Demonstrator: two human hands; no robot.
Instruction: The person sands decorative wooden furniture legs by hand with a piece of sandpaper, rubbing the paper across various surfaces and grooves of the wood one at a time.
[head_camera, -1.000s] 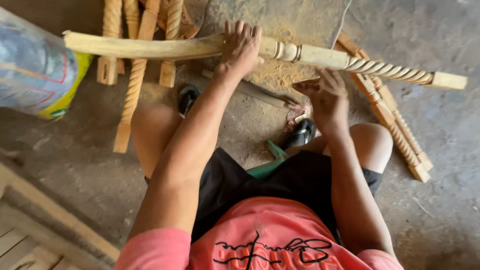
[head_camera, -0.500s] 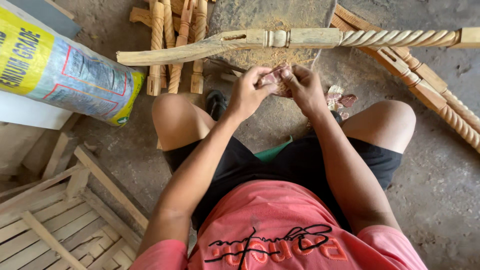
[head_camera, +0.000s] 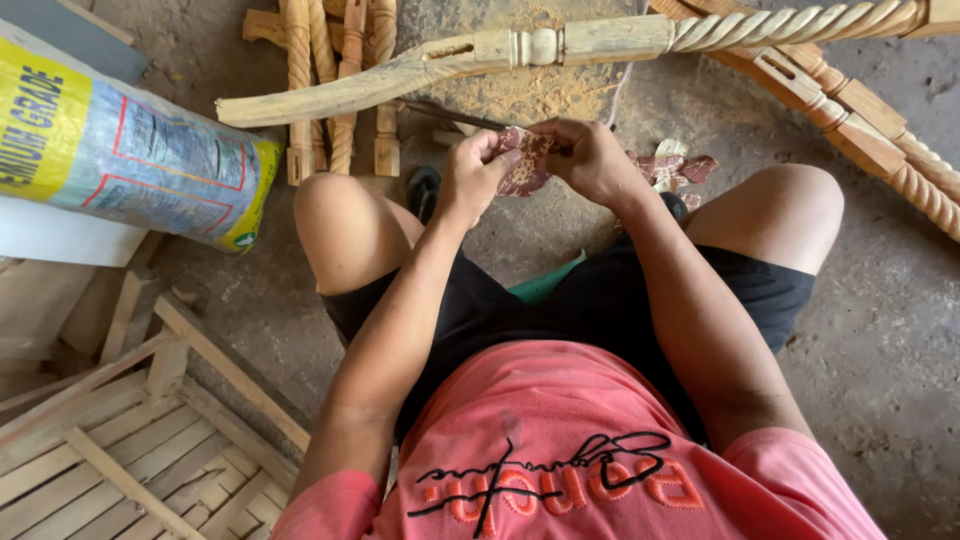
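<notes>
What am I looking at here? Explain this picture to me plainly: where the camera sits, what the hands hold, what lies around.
There is no machine. A person sits low over a concrete floor, and the camera is worn on their head, looking down past a pink shirt and bare knees.

Both hands meet in front of the knees. The left hand and the right hand together hold a worn reddish-brown sheet, which looks like sandpaper. More scraps of the same sheet lie on the floor near the right knee.

Across the top lies a long carved wooden leg, curved at one end and twisted like rope at the other, with sawdust under it. Similar twisted wooden pieces lie behind. On the left sits a printed plastic sack, with a slatted wooden frame below it.
</notes>
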